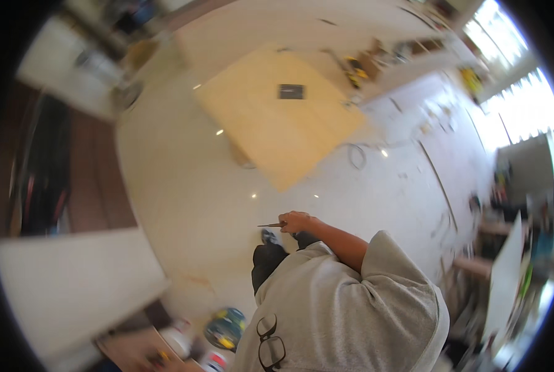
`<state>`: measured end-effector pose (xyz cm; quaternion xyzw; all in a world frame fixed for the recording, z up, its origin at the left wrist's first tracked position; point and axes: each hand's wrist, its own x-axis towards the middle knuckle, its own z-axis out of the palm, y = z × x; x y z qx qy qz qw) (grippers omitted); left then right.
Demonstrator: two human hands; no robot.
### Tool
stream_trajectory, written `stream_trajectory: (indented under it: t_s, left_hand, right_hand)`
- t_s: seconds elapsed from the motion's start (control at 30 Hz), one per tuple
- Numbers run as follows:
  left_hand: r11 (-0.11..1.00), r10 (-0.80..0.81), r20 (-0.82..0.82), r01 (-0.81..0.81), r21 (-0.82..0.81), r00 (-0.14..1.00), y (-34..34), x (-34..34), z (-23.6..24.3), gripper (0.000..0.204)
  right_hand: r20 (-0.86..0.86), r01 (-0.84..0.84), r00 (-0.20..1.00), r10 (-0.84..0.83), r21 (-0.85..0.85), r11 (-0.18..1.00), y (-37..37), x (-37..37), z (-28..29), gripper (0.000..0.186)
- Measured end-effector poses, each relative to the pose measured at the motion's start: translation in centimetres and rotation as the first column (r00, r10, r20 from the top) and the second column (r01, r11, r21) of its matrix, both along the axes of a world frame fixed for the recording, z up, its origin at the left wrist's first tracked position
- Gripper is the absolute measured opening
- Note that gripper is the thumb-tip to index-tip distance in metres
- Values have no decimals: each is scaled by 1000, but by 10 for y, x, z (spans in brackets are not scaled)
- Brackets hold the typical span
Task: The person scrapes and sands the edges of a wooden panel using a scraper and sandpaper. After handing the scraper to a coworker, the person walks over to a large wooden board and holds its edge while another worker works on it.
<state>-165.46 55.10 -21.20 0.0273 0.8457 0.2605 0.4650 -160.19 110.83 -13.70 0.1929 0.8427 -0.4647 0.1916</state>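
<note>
My right hand (297, 221) is closed around a thin dark pointed tool (269, 225). Its slim shaft sticks out to the left past my fingers; whether it is a screwdriver, a chisel or something else cannot be made out. The hand is low in front of my body, above the pale floor and close to my shoe (269, 237). Farther ahead lies a large yellowish wooden board (271, 130), apart from the hand, with a small dark rectangular piece (291, 92) on top. My left hand does not show.
A loop of cable (356, 156) lies right of the board. Yellow-and-black tools (356, 69) sit beyond it. A long dark strip (437, 180) crosses the floor at right, near leaning panels (505, 279). At left is a white panel (78, 282); a round green-and-yellow container (225, 328) stands nearer.
</note>
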Motion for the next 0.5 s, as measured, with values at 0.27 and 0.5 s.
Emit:
stream_trajectory:
  t_s: [0.27,0.5]
  left_hand:
    - [836,-548,73,549,1,833,147,-320,-22,47]
    - [885,-446,151,460,-73,882,320,-439,26,66]
  right_hand:
    - [196,860,92,-976,479,177,-39,245,-1,38]
    - [258,782,-538,-803,508,-361,-265,339,22,41]
